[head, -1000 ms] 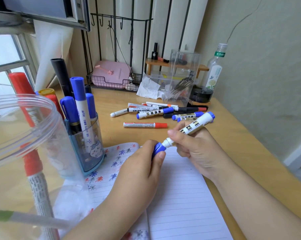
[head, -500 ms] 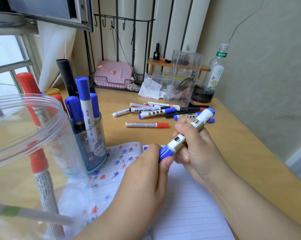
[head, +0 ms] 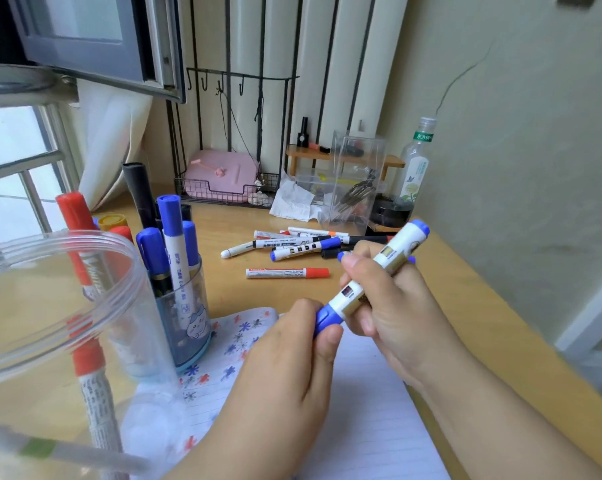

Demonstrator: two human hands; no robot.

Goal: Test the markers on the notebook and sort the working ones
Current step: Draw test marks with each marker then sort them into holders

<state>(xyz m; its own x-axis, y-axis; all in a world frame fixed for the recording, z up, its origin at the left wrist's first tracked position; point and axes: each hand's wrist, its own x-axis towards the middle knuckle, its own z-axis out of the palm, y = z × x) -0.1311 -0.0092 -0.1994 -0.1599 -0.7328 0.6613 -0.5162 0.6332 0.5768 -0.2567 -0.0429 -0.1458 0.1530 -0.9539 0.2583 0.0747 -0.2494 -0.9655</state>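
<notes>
Lined paper of the notebook [head: 358,420] lies at the desk's [head: 500,341] near edge, under both hands. Just above it the left hand [head: 292,362] pinches the blue cap [head: 325,318] of a white marker [head: 372,275], whose barrel the right hand [head: 393,306] grips, tilted up to the right. Farther back loose markers [head: 303,244] lie mid-desk, and a blue cup [head: 185,306] of markers stands near the left edge.

Capped blue marker [head: 372,278] tilted above lined notebook [head: 361,410].
</notes>
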